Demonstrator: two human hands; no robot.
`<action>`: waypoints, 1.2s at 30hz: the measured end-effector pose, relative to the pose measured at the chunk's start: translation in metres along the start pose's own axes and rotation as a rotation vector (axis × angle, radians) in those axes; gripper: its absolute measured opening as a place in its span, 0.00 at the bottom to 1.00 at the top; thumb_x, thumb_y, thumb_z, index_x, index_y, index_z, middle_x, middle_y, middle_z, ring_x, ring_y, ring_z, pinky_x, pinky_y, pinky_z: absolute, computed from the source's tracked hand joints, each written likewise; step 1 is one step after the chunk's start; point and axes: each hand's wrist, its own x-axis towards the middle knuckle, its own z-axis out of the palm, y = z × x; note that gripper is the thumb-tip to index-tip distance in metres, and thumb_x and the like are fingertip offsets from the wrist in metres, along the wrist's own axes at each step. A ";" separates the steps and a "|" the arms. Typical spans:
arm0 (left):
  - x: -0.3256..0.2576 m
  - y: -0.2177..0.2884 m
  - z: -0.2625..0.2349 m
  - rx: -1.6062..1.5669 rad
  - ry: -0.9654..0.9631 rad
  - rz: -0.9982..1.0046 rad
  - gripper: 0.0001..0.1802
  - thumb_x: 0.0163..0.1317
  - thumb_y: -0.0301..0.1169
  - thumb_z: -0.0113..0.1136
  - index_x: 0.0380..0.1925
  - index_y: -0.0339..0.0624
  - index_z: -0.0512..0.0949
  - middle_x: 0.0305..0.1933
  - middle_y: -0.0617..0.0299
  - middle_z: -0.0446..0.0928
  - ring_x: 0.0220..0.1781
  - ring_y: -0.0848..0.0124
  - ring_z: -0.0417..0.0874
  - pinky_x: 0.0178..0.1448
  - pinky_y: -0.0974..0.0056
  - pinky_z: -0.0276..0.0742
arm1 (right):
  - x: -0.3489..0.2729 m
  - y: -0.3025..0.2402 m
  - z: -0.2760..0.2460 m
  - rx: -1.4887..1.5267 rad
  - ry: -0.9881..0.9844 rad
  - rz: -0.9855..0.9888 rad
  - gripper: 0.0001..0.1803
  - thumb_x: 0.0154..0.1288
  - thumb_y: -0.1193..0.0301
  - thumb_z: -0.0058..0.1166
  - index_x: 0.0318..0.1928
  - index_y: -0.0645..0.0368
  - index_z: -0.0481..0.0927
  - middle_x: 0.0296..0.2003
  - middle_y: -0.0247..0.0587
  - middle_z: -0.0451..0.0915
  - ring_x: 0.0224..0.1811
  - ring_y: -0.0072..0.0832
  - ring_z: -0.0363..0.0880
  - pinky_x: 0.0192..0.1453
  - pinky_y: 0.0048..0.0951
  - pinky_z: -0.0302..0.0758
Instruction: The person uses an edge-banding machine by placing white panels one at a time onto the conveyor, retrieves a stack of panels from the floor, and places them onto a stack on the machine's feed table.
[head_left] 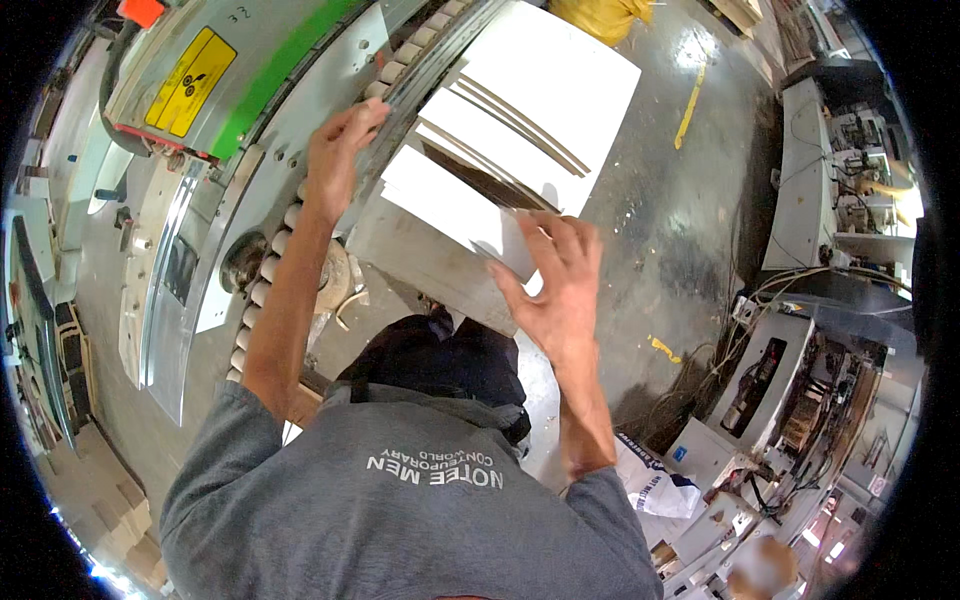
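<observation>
My left hand [343,150] is raised beside the roller rail of the machine, its fingers loosely bent, with nothing visible in them. To its right lies a stack of white boards [560,70]. Several narrower white strips with brown edges lie on top of it, partly overlapping. The nearest white strip [440,195] ends by my right hand [562,265]. That hand has its thumb and fingers spread around the strip's right end. Whether the fingertips touch the strip is unclear. A dark gap [480,175] shows between this strip and the one beyond it. A greyish panel surface [430,255] is nearest my body.
A machine with a green stripe and a yellow label [192,82] stands on the left, edged by a row of rollers [258,292]. A yellow bag [605,18] sits beyond the boards. Cabinets with exposed wiring [800,390] line the right, with cables on the floor.
</observation>
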 end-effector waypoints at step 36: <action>-0.272 0.032 -0.311 1.144 0.639 0.218 0.28 0.61 0.27 0.68 0.63 0.43 0.77 0.60 0.46 0.79 0.58 0.53 0.81 0.59 0.56 0.82 | -0.048 -0.289 0.289 1.364 -0.949 0.276 0.32 0.77 0.73 0.48 0.76 0.70 0.56 0.62 0.56 0.74 0.51 0.33 0.82 0.50 0.31 0.83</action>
